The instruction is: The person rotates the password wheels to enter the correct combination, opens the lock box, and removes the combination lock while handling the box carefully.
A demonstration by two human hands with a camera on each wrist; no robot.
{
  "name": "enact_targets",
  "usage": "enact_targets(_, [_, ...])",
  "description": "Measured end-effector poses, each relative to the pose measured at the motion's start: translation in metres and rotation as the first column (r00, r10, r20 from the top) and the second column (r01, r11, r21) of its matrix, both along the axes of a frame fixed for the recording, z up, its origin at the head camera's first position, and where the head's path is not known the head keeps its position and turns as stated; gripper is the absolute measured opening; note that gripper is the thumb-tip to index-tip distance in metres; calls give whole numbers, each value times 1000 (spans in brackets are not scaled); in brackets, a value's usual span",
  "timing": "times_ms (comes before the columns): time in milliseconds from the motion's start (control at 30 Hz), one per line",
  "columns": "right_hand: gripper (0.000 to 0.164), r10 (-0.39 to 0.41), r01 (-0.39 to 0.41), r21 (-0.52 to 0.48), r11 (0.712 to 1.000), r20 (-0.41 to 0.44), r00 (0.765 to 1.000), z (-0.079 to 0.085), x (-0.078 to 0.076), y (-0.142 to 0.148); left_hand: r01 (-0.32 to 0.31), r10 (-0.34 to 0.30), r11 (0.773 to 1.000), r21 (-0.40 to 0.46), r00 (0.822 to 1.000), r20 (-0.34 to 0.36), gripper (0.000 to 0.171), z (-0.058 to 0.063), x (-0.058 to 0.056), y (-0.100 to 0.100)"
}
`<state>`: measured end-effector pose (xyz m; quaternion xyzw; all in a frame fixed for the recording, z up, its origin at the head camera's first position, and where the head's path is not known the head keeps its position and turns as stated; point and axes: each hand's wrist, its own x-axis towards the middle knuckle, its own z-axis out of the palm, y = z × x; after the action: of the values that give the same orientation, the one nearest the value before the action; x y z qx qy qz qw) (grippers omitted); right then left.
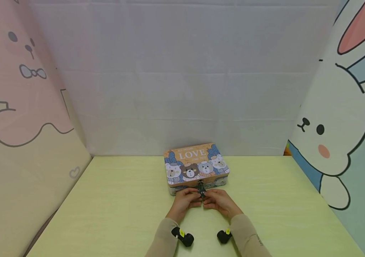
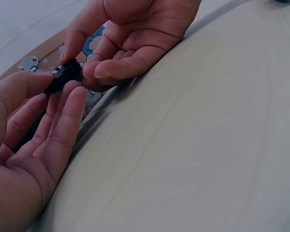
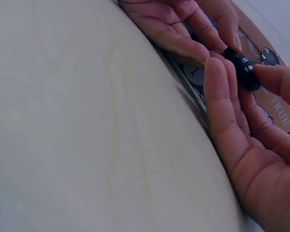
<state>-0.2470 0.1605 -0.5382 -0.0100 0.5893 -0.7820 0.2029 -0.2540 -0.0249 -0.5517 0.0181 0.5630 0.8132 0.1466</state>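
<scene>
A rectangular tin box (image 1: 193, 157) with cartoon bears and the word LOVE on its closed lid sits at the back of the table. At the middle of its front edge is a metal latch (image 3: 269, 56), where a small black padlock (image 1: 201, 192) with light marks on its face hangs. My left hand (image 1: 182, 204) pinches one side of the padlock between thumb and fingers. From the other side my right hand (image 1: 221, 202) pinches it too. Both wrist views show the thumbs on the padlock (image 2: 66, 74), the fingers beneath partly hiding it.
The pale yellow-green table (image 1: 105, 214) surrounds the box. Behind stands a white cloth backdrop (image 1: 182, 78), close to the tin. Cartoon-printed panels rise at the left (image 1: 34, 160) and right (image 1: 333, 142). A black camera is strapped to each wrist.
</scene>
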Motion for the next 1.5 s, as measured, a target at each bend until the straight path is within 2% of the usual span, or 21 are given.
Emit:
enact_targets(333, [13, -8, 7, 12, 1000, 14, 1000, 3, 1, 0, -6, 6, 1000, -10, 1000, 4, 21, -1, 0, 0])
enact_targets(667, [10, 20, -20, -31, 999, -7, 1000, 1, 0, 2, -8, 7, 1000, -16, 1000, -3, 22, -1, 0, 0])
enact_targets(967, [12, 23, -23, -21, 1000, -21, 1000, -1, 1, 3, -13, 13, 999, -31, 1000, 4, 23, -2, 2, 0])
enact_targets(1500, [9, -8, 8, -8, 1000, -18, 1000, 0, 0, 1, -21, 21, 999, -27, 1000, -5, 22, -3, 1, 1])
